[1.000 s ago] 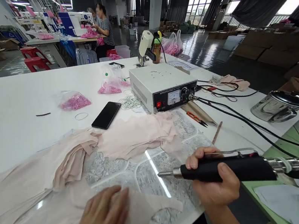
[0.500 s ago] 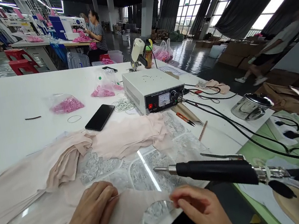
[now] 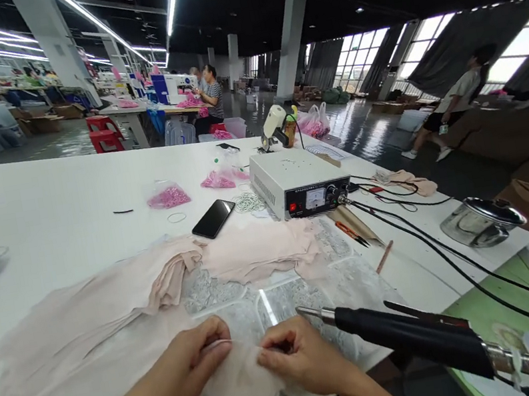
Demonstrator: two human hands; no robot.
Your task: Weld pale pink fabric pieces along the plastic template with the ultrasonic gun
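Observation:
A pale pink fabric piece (image 3: 247, 380) hangs between both hands at the table's near edge. My left hand (image 3: 202, 357) is closed on its upper edge, thumb against fingers. On the same edge, a short way to the right, my right hand (image 3: 298, 354) pinches the cloth. Just beyond that hand, the metal tip of a black pen-shaped tool (image 3: 393, 332) points left, touching neither hand as far as I can see. More pale pink fabric pieces (image 3: 123, 292) lie stacked to the left, and another pile (image 3: 257, 246) sits behind, on a clear patterned mat (image 3: 272, 301).
A white control box (image 3: 300, 182) stands at the back, its black cables (image 3: 436, 250) running right. Around it are a phone (image 3: 214, 218), orange thread snips (image 3: 352, 234), bags of pink bits (image 3: 167, 195) and a steel pot (image 3: 481, 220). A person (image 3: 451, 99) walks at far right.
My right hand has come left and taken a pinch on the fabric edge. Both hands are now closer together, the cloth bunched between them. The view has turned left and tilted up.

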